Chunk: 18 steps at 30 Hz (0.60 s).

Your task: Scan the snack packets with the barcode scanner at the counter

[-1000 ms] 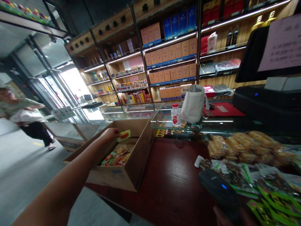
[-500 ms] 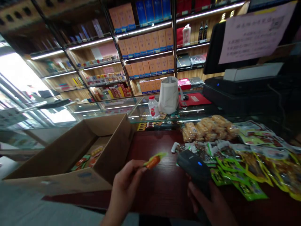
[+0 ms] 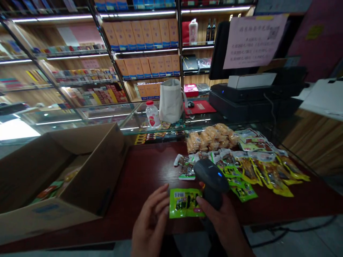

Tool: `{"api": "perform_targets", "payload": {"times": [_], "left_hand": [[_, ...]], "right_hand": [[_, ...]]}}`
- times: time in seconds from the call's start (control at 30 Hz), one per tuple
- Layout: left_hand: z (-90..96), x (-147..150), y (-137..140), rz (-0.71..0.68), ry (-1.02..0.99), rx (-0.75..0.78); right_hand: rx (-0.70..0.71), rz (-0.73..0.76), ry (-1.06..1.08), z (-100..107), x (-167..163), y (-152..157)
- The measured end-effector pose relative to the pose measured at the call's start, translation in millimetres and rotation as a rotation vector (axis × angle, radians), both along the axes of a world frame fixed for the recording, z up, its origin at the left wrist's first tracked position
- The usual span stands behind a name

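A bright green snack packet (image 3: 184, 203), with a barcode label at its upper left, is held up above the dark red counter. My right hand (image 3: 223, 221) grips a black barcode scanner (image 3: 211, 178) with a blue light, and its thumb lies over the packet's right edge. At the packet's left edge is my left hand (image 3: 152, 217), fingers loosely bent and thumb apart from them. Its fingertips are at or against that edge; any contact behind it is hidden. Similar green packets (image 3: 242, 189) lie right of the scanner.
An open cardboard box (image 3: 88, 182) with some packets inside stands at left. Clear-wrapped buns (image 3: 211, 137) and yellow-edged pouches (image 3: 268, 171) cover the counter's right part. Behind are a red-capped bottle (image 3: 152, 116), a white bag (image 3: 170, 103) and a monitor (image 3: 219, 50).
The view has swung right. My left hand pinched an orange-and-green packet edge-on before; now a green packet faces me under my right thumb. The scanner is closer to my left hand.
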<state>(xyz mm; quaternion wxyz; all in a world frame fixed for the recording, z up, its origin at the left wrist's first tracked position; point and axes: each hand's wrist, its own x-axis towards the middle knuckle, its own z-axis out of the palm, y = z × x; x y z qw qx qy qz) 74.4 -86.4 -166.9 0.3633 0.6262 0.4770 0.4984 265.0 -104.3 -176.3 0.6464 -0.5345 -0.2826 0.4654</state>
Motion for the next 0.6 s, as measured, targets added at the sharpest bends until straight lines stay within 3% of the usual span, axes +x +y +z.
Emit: {"api": "perform_targets", "payload": {"times": [0.1, 0.2, 0.3, 0.47, 0.6], "left_hand": [[-3.2, 8.3, 1.3, -0.025, -0.252, -0.367], [-3.7, 19.3, 1.0, -0.174, -0.393, -0.608], [0.6, 31.8, -1.3, -0.274, -0.466, -0.664], [6.1, 41.2, -0.8, -0.192, -0.57, -0.682], [4.7, 35.8, 4.6, -0.166, -0.505, -0.652]], "right_hand": [[0.011, -0.036, -0.032, 8.7, 2.6, -1.1], [0.023, -0.041, -0.099, 5.8, 6.3, -0.7], [0.039, -0.053, -0.163, -4.8, 8.0, -0.6], [-0.013, -0.024, -0.162, -17.8, 7.7, -7.1], [-0.019, 0.002, -0.134, -22.1, 12.1, -10.5]]}}
